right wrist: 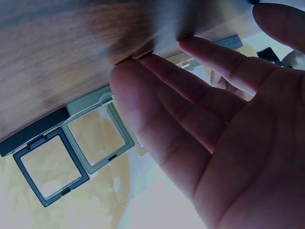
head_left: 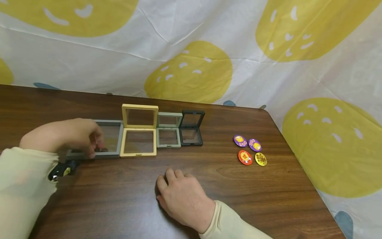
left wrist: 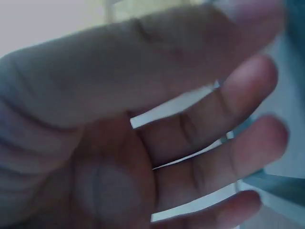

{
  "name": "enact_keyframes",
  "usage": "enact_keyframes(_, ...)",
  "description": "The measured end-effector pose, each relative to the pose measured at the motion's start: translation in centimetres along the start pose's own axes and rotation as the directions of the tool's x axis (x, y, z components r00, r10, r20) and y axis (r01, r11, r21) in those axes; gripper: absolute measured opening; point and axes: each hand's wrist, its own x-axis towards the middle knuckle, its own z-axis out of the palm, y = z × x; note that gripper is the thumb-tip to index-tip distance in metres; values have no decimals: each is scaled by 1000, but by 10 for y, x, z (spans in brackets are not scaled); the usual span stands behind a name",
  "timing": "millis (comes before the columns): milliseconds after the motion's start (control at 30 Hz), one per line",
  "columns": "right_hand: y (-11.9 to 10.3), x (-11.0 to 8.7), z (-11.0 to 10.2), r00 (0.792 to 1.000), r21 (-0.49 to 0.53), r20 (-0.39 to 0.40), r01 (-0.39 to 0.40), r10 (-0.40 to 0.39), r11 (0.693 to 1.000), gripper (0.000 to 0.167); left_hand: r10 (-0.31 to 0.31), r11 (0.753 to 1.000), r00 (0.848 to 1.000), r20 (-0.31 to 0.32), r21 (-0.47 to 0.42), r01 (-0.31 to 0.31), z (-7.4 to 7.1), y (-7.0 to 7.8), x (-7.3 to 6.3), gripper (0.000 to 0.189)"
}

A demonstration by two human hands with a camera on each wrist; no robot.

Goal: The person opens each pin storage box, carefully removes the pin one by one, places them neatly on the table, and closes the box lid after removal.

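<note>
My left hand (head_left: 79, 134) is over the large grey display frame (head_left: 119, 132), which lies flat at the left of the row. Its fingers (left wrist: 252, 143) are loosely bent and apart in the left wrist view, with nothing seen between them; whether they touch the frame I cannot tell. Beside it a yellow display frame (head_left: 123, 146), a small pale green display frame (head_left: 179, 139) and a small black display frame (head_left: 200, 136) stand open, lids upright. My right hand (head_left: 186, 199) rests on the table with its fingertips down, holding nothing.
Several round badges lie to the right on the brown wooden table (head_left: 215, 186): two purple badges (head_left: 240, 140), a red badge (head_left: 245, 157) and a gold badge (head_left: 261, 159). A white curtain (head_left: 247, 83) with yellow fruit shapes hangs behind the table.
</note>
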Motion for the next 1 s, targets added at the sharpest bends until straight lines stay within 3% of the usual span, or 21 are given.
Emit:
enact_keyframes(100, 1, -1, 0, 1000, -6, 4, 5, -5, 1000, 37, 27, 997, 989, -146, 81, -15, -5, 3, -2, 31)
enact_keyframes(200, 1, -1, 0, 1000, -11, 4, 8, -8, 1000, 36, 44, 991, 950, -310, 132, -3, -10, 12, -3, 43)
enact_keyframes(300, 0, 0, -1, 1000, -7, 4, 5, -5, 1000, 36, 60, 991, 914, -401, 135, -6, -13, 23, -4, 54)
enact_keyframes(500, -1, 0, -2, 1000, -9, 8, 3, -3, 1000, 36, 99, 985, 858, -504, 174, -11, -13, 40, -6, 63)
enact_keyframes(667, -1, 1, -1, 1000, -16, 9, 5, -5, 1000, 37, 275, 945, 790, -548, 307, -117, -3, 48, -1, 67)
enact_keyframes(733, -1, 0, -1, 1000, -19, 12, 7, -7, 1000, 37, 338, 922, 772, -538, 352, -158, 1, 49, 3, 70)
enact_keyframes(800, -1, 0, -1, 1000, -20, 14, 8, -8, 1000, 37, 364, 908, 776, -515, 383, -172, 4, 50, 6, 72)
enact_keyframes(833, -1, 0, -1, 1000, -19, 14, 8, -8, 1000, 37, 364, 904, 786, -499, 393, -170, 5, 51, 8, 73)
enact_keyframes(1000, -1, 0, -1, 1000, -21, 8, 8, -8, 1000, 37, 299, 911, 864, -406, 391, -131, 6, 51, 10, 73)
